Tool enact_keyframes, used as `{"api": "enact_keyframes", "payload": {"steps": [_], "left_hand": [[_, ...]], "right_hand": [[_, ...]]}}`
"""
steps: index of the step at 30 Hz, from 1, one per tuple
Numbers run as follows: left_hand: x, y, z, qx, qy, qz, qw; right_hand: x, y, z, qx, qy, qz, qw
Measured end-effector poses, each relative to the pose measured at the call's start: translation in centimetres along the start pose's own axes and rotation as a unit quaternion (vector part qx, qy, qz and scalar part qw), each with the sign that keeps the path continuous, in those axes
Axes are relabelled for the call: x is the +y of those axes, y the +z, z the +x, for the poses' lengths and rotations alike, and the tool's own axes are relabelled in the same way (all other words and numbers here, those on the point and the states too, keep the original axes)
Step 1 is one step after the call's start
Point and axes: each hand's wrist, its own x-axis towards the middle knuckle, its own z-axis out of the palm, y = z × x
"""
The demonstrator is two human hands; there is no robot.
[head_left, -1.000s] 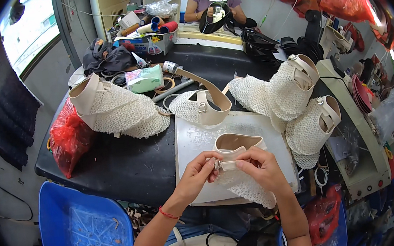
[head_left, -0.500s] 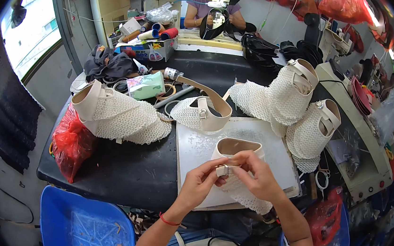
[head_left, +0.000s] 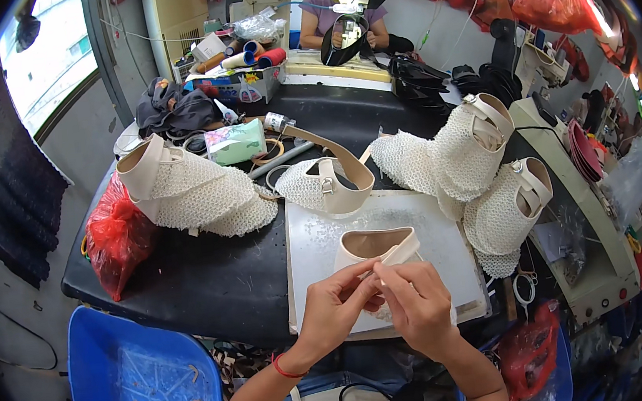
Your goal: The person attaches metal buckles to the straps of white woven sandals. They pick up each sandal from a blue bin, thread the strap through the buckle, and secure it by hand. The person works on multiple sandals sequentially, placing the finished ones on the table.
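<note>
Both hands meet at lower centre of the frame, our left hand (head_left: 335,307) and right hand (head_left: 416,303) pinched together on the beige shoe upper (head_left: 376,248), whose long axis runs left-right just above our fingertips on the grey board (head_left: 309,240).

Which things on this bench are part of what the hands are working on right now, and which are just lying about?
In hand:
left hand
right hand
cream shoe upper, pinched by both
grey work board beneath it

Lying about:
piles of mesh uppers
red plastic bag
thread spools
blue crate
</note>
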Motion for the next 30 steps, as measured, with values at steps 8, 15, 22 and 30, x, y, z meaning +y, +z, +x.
{"api": "enact_keyframes", "payload": {"steps": [8,15,22,30], "left_hand": [[-0.4,-0.1,1.0,-0.023,-0.067,0.009,0.997],[-0.9,-0.6,1.0,-0.021,-0.091,-0.013,0.996],[-0.6,-0.7,0.6,-0.027,-0.093,0.008,0.995],[-0.3,-0.9,0.2,-0.010,-0.074,0.049,0.996]], "right_hand": [[1.2,1.9,-1.8,0.039,0.208,0.065,0.975],[1.4,1.7,-1.4,0.024,0.373,0.270,0.887],[1.8,1.8,-2.5,0.058,0.418,0.438,0.794],[0.8,1.0,-2.3,0.045,0.313,0.312,0.896]]}}
